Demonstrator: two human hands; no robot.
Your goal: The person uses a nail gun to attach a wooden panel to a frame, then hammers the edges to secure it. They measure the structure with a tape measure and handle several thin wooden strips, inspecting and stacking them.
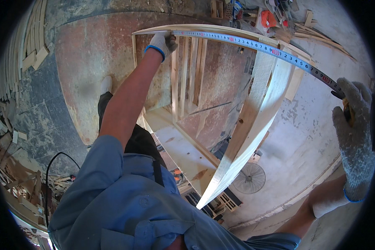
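Observation:
A wooden frame (250, 121) of pale boards and slats stands in front of me. The blade of a tape measure (237, 41) stretches along its far top rail (231, 30) and on past the right corner. My left hand (164, 43), in a grey work glove with a blue cuff, is closed at the rail with the blade under its curled fingers. Far right, my right hand (353, 125), gloved as well, grips the tape measure's case (349, 111), of which a yellow and black part shows between the fingers. Between the hands the blade looks taut.
Long wood strips (35, 33) lie at the far left, with offcuts (25, 196) below. A black cable (50, 166) curves there. A round fan (249, 178) stands beyond the frame's near right corner. Tools and scraps (275, 18) clutter the far right.

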